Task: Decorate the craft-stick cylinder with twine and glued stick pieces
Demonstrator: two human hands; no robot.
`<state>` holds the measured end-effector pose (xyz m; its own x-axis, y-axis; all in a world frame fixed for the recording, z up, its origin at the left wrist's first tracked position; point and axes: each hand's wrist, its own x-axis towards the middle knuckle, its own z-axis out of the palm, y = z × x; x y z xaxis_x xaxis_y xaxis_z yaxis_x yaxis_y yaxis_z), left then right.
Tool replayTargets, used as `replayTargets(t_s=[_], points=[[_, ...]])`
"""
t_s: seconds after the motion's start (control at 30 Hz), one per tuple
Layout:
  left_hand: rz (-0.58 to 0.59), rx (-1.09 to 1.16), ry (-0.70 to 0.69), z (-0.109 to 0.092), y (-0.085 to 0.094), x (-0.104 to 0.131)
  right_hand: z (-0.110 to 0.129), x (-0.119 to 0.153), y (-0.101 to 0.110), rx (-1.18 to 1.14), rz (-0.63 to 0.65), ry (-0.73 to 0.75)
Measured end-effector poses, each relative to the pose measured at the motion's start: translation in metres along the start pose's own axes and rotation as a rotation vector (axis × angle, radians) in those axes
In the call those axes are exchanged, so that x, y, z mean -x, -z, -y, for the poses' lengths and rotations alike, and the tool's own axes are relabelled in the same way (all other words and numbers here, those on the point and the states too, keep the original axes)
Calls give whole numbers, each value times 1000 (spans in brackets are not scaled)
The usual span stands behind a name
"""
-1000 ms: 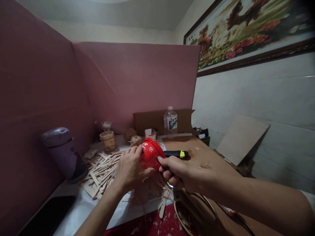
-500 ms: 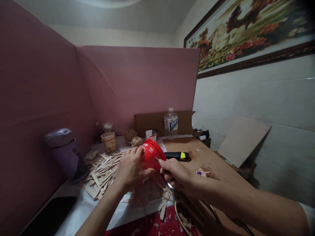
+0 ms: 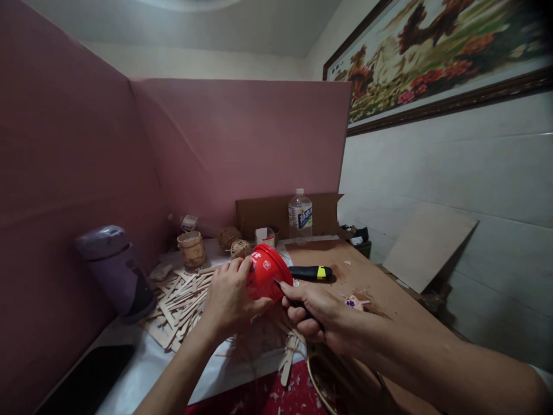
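Observation:
A red plastic cup with white print lies tilted on its side, its rim toward the right. My left hand is wrapped round its left side and holds it. In my right hand is a thin, dark, pointed tool, pinched between thumb and fingers. Its tip touches or nearly touches the cup's wall; the rest of it is mostly hidden by my fingers. Just behind the cup lies a black and yellow handle. A gold-coloured loop shows below my right wrist, its kind partly hidden.
Several wooden craft sticks are heaped at left, near a purple bottle and a dark flat object. Behind stand a stick-covered cup, twine balls and a clear plastic bottle. A brown board extends right.
My right hand has turned slightly, so more of its curled fingers and the dark tool show. The shiny metal seen under it is now hidden. My left hand and the cup have barely moved.

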<state>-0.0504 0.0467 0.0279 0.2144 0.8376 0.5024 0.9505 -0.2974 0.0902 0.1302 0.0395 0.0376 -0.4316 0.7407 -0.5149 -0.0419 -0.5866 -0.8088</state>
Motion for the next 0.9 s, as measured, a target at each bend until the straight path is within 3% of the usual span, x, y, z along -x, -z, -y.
replayTargets(t_s=[0.57,0.9], points=[[14,-5,6,0,1,-2,-9,-5,4,37,-28,140],[11,-12,12,1,0,-1,2,1,11,49,90,-46]])
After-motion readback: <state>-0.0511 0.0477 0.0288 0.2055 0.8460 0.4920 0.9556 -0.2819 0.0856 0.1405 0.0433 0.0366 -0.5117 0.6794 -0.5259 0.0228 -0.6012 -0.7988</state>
